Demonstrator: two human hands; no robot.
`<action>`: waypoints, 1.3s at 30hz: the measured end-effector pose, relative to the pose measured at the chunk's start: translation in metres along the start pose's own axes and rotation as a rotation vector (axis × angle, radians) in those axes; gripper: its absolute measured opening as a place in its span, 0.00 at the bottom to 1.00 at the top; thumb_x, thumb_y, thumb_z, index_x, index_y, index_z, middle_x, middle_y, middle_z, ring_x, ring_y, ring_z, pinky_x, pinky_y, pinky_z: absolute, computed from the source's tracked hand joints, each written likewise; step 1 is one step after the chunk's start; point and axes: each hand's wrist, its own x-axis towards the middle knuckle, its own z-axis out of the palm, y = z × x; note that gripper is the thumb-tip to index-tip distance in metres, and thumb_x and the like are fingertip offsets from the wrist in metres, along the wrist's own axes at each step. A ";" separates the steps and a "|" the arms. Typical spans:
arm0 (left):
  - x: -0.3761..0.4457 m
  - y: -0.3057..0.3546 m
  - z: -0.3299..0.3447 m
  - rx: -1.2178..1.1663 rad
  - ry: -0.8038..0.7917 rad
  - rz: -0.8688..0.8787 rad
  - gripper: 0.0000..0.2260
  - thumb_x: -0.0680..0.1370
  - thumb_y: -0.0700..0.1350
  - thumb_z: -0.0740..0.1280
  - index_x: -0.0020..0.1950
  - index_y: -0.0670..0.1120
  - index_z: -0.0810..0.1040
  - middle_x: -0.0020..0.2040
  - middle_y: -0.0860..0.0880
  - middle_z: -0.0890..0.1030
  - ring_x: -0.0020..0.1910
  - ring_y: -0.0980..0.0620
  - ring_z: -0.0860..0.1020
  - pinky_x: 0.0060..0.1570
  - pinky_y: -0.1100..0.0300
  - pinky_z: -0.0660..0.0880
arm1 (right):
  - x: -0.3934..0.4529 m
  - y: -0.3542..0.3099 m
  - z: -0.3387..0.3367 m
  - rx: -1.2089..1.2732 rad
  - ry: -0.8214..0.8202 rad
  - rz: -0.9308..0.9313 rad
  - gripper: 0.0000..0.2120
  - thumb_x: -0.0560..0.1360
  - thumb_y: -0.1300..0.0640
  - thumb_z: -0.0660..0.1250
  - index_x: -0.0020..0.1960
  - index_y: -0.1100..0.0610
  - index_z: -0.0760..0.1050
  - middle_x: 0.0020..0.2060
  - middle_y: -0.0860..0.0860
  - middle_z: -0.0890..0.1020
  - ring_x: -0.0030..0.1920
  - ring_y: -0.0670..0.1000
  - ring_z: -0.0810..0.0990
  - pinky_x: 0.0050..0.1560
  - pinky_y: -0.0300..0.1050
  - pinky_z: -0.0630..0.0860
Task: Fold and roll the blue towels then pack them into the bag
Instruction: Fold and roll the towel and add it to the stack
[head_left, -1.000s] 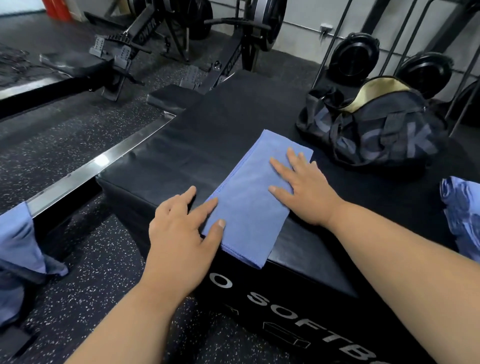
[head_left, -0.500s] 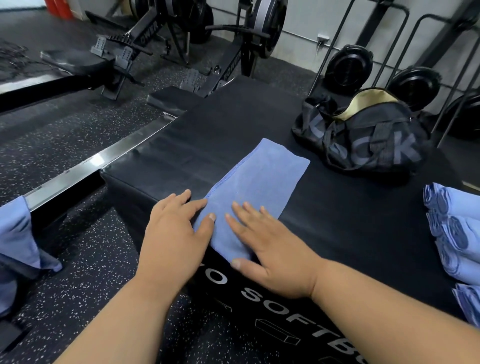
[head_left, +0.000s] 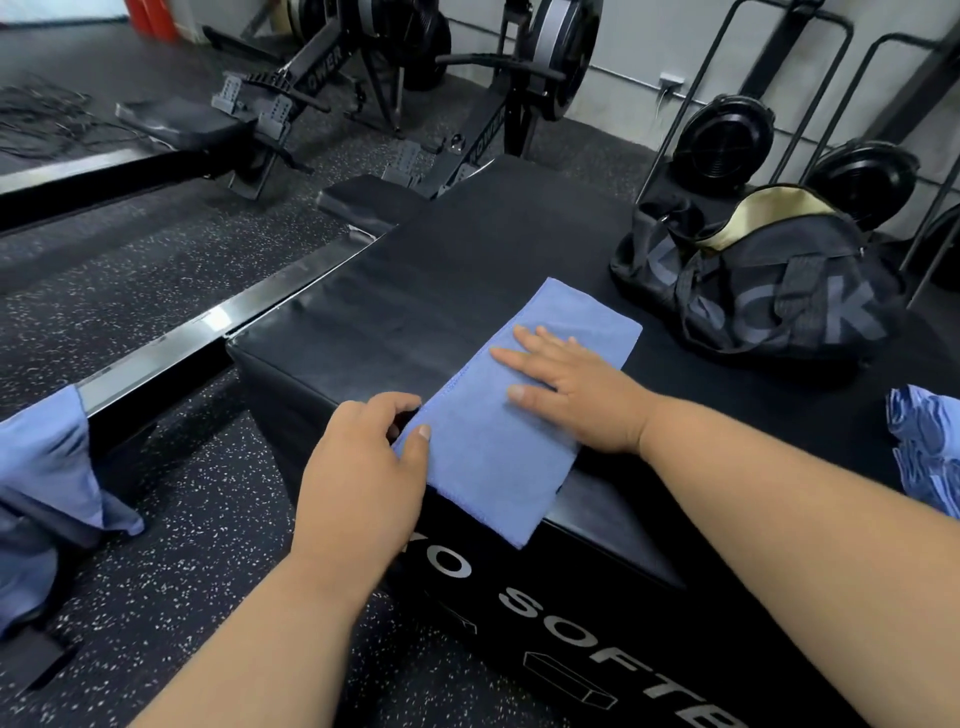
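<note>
Two hands on one folded blue towel, one bag beyond.

The right hand's fingers (head_left: 524, 358) are laid straight and flat on the blue towel (head_left: 509, 447); its left edge is pinched by the left hand (head_left: 363, 478), thumb on top. The towel lies on the black table (head_left: 441, 270), its near end overhanging the edge. One open black bag (head_left: 769, 291) stands farther right, apart. More blue cloth (head_left: 930, 447) is bunched at the right edge, another piece (head_left: 47, 467) at the left.

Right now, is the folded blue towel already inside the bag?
No, the towel lies flat on the black box under both hands, apart from the bag.
</note>
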 end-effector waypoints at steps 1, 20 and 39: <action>0.001 0.000 0.000 -0.010 0.000 -0.004 0.12 0.81 0.53 0.67 0.64 0.63 0.77 0.52 0.59 0.75 0.49 0.58 0.77 0.50 0.57 0.72 | 0.009 0.005 -0.005 -0.010 -0.004 0.009 0.27 0.85 0.37 0.54 0.83 0.34 0.53 0.85 0.44 0.47 0.85 0.48 0.40 0.83 0.54 0.37; 0.014 -0.008 0.003 0.008 -0.069 0.002 0.10 0.80 0.54 0.66 0.58 0.68 0.80 0.50 0.59 0.76 0.45 0.62 0.78 0.42 0.62 0.73 | 0.084 0.054 -0.049 -0.260 0.043 0.049 0.35 0.82 0.30 0.48 0.85 0.39 0.44 0.86 0.50 0.44 0.85 0.56 0.42 0.84 0.58 0.40; 0.004 -0.011 0.002 -0.023 -0.090 0.038 0.16 0.76 0.50 0.67 0.62 0.65 0.79 0.55 0.59 0.75 0.48 0.60 0.78 0.45 0.60 0.74 | 0.013 0.096 -0.027 -0.013 0.141 0.305 0.32 0.87 0.39 0.52 0.86 0.47 0.48 0.86 0.51 0.46 0.85 0.53 0.42 0.84 0.56 0.41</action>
